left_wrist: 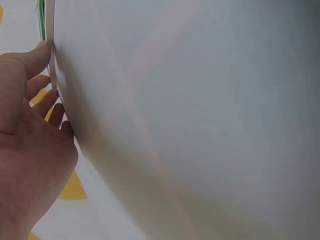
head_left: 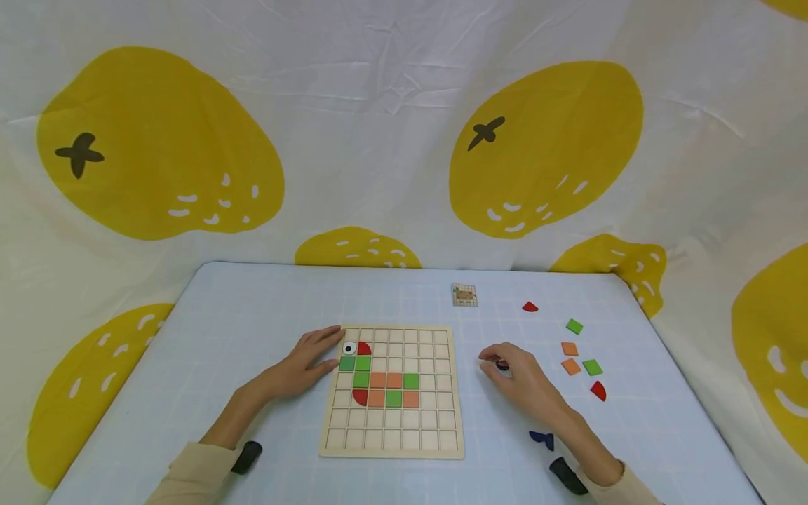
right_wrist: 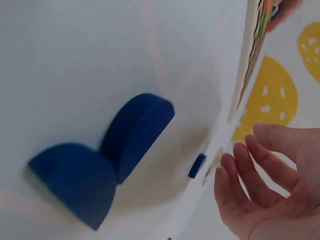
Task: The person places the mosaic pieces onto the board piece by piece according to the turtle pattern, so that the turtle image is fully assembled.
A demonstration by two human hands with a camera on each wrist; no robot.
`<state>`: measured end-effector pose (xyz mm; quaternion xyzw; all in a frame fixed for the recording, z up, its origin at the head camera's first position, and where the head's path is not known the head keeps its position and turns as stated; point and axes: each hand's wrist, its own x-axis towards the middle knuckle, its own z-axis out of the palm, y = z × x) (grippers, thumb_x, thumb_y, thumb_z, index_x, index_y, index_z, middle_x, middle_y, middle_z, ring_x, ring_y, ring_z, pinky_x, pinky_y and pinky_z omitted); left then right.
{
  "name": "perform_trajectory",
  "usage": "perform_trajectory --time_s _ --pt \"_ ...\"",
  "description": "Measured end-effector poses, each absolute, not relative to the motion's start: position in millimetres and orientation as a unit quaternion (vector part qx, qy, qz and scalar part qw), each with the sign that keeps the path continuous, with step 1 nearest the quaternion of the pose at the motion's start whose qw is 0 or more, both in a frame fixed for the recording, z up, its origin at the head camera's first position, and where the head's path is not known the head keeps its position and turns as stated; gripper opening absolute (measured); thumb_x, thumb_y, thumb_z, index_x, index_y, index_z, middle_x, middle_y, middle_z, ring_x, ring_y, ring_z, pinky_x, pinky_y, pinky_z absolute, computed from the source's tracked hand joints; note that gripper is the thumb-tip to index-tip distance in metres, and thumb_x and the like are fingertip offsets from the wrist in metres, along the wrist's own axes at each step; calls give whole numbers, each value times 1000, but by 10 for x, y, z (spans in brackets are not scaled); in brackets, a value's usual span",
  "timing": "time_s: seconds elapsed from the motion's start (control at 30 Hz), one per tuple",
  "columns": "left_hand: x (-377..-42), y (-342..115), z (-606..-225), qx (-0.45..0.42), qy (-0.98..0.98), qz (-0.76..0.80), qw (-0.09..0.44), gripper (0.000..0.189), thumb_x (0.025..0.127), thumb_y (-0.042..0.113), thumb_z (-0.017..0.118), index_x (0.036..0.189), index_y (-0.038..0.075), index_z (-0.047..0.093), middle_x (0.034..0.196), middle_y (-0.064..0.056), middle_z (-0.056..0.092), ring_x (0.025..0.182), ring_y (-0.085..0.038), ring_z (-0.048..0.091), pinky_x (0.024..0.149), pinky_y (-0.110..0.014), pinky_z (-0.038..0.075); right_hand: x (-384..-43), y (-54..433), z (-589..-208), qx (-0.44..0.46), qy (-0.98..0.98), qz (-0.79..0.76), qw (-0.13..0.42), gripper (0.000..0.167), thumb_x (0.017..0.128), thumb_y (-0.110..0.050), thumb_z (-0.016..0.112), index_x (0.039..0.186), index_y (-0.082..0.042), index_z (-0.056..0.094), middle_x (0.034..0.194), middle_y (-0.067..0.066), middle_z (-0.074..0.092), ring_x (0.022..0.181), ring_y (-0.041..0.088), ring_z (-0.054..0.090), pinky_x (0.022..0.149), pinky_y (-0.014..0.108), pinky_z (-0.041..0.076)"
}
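Observation:
A square wooden grid board (head_left: 393, 454) carries several coloured tiles: green squares (head_left: 362, 363), orange squares (head_left: 394, 380), red quarter-circle pieces (head_left: 364, 348) and a round eye piece (head_left: 349, 348). My left hand (head_left: 299, 368) rests against the board's left edge, fingers and thumb extended. To the right of the board, my right hand (head_left: 520, 379) hovers with loosely bent fingers over a small dark blue piece (head_left: 502, 365). In the right wrist view, I see nothing between its thumb and fingers, and that blue piece (right_wrist: 197, 166) lies on the table near the fingertips.
Two blue quarter-circle pieces (head_left: 541, 439) lie near my right wrist. Farther right are loose green squares (head_left: 592, 367), orange squares (head_left: 571, 366) and red pieces (head_left: 598, 391). A small pattern card (head_left: 464, 295) lies at the back of the table. Behind hangs a lemon-print cloth (head_left: 379, 140).

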<state>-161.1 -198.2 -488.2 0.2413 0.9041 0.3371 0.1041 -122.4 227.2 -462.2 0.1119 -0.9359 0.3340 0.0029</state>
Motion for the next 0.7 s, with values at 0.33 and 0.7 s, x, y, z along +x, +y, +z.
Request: perform_trajectory --time_s 0.33,0.7 --pt "-1614 -1983 -4877 247 903 338 98 61 105 20 61 159 3 37 164 -20 30 148 -44 24 116 -66 27 -1208 2599 -4623 58 -947 315 30 22 97 -11 72 119 -7 71 117 10 70 113 31 63 96 53 54" --pt "-1620 -1984 -4890 246 903 337 99 61 105 21 61 159 4 37 165 -19 30 148 -43 25 116 -66 28 -1168 3017 -4658 18 -951 304 45 23 99 -10 69 121 -3 70 122 19 67 117 39 60 97 59 52"
